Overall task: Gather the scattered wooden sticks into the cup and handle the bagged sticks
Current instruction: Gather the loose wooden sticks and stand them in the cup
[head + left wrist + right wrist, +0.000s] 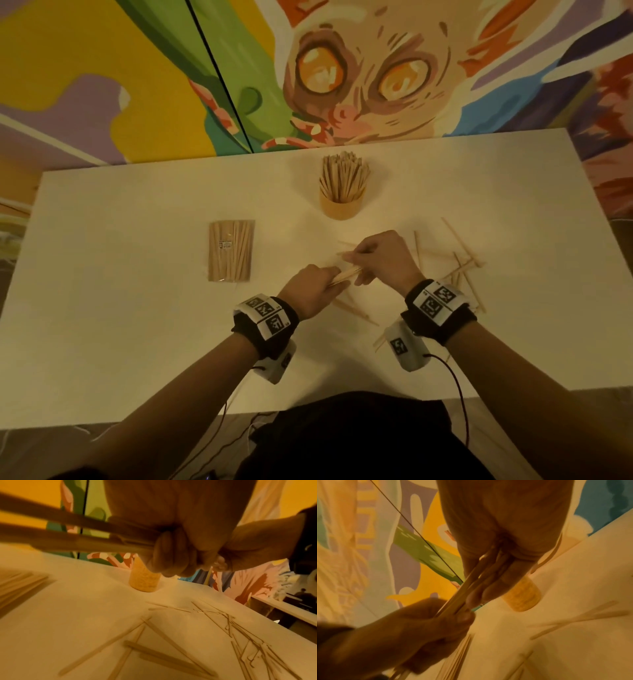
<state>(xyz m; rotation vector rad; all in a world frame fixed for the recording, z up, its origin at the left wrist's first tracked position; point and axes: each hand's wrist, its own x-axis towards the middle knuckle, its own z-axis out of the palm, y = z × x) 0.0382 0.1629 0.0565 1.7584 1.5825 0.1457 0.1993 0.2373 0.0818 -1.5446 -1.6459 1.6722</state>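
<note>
A tan cup (340, 205) full of upright wooden sticks stands at the table's middle back. Both hands meet just in front of it over the table. My left hand (317, 286) grips one end of a small bundle of sticks (346, 274), and my right hand (373, 257) curls round the other end. The right wrist view shows the bundle (467, 586) running between both hands. Loose sticks (459, 263) lie scattered to the right and under the hands. A clear bag of sticks (231, 251) lies flat to the left.
The white table (137, 325) ends at a painted mural wall at the back. Its right edge lies close beyond the scattered sticks. Cables from the wrist cameras trail off the table's front edge.
</note>
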